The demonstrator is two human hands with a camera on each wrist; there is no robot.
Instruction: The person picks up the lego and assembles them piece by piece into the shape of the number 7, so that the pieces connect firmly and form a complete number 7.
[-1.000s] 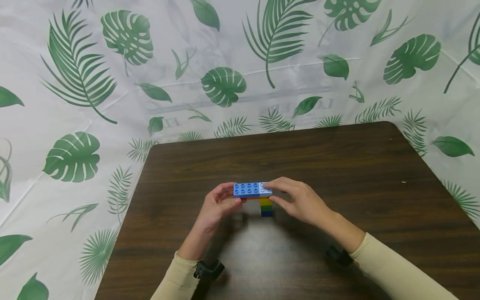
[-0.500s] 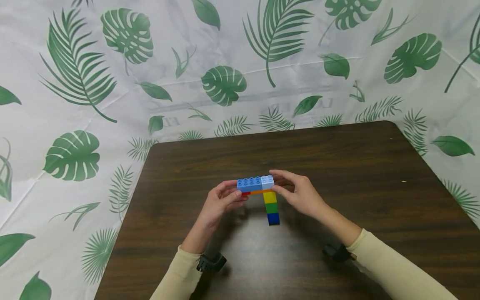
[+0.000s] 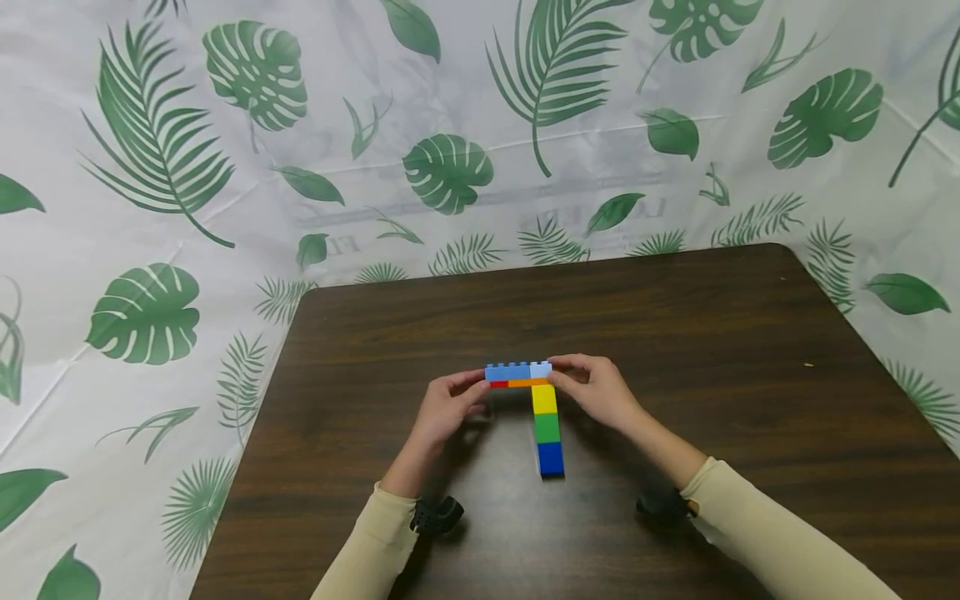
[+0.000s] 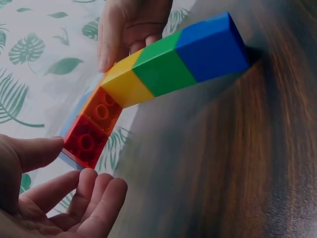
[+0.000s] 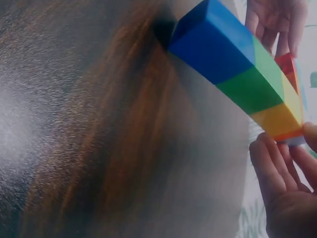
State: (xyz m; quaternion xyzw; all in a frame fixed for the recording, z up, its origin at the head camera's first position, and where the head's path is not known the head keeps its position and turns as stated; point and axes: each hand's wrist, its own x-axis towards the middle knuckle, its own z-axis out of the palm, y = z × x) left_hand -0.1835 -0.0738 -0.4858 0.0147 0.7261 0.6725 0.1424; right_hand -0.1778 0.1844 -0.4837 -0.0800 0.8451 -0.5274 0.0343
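An L-shaped build of toy building bricks is between my hands. Its top row has a long blue brick (image 3: 508, 372) beside a pale blue brick (image 3: 540, 370). Beneath them lie a red brick (image 4: 87, 141) and an orange brick (image 4: 103, 110). From the right end a column runs down: yellow brick (image 3: 544, 400), green brick (image 3: 547, 428), dark blue brick (image 3: 551, 458). Whether its bottom touches the table is unclear. My left hand (image 3: 444, 408) pinches the row's left end between thumb and fingers. At the column's top, my right hand (image 3: 606, 393) pinches the right end.
The dark wood-grain table (image 3: 360, 350) spreads around the hands. Behind it hangs a white sheet (image 3: 345, 75) printed with green leaves. A black band is on each wrist, below the sleeves.
The build has tipped so its studded top, seen from above earlier, now shows nearly edge-on and the column's front shows longer. Both hands have shifted slightly with it, keeping their grip.
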